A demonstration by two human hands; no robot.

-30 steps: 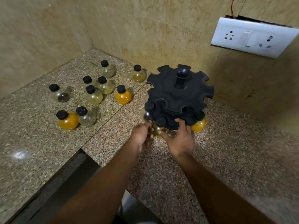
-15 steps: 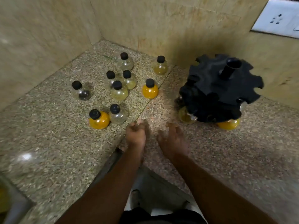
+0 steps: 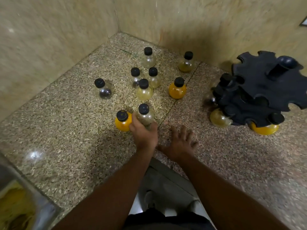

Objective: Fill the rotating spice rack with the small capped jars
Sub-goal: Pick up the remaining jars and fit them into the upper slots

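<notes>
1. Left hand (image 3: 144,133) wraps the clear jar (image 3: 144,114) beside the orange jar (image 3: 123,120), apparently to lift it.
2. Right hand (image 3: 180,142) hovers spread, empty, above the worktop (image 3: 66,133).
3. Spice rack (image 3: 259,90) (partly loaded) waits rightward.

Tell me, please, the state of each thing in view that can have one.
Rack: partly filled, slots open.
Loose jars: capped, upright on counter.
Grey jar: capped, in left hand's grip.
Left hand: closed on grey jar.
Right hand: open, empty, fingers spread.
</notes>
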